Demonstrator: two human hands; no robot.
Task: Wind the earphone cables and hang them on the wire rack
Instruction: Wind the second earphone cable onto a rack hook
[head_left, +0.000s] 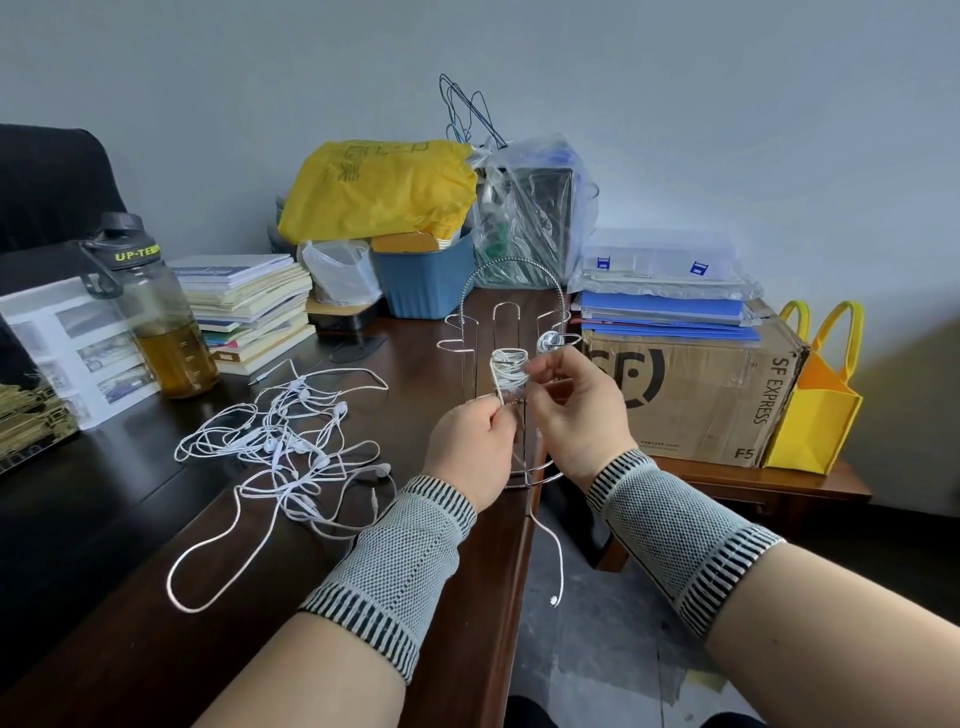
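Note:
A silver wire rack (503, 317) stands near the desk's right edge. One wound white earphone bundle (551, 341) hangs on its right hook. My left hand (475, 451) pinches a white earphone cable in front of the rack. My right hand (576, 410) holds a partly wound coil (508, 366) of that same cable. The loose end (555, 566) of this cable dangles below my hands, off the desk edge. A tangled heap of several white earphones (283, 447) lies on the dark desk to the left of my hands.
A water bottle (156, 312) and stacked books (249, 306) stand at the left. Behind the rack are a blue bin (423, 283), a yellow bag (379, 187) and clear plastic bags. A cardboard box (691, 395) and a yellow tote (815, 405) sit on a low table at the right.

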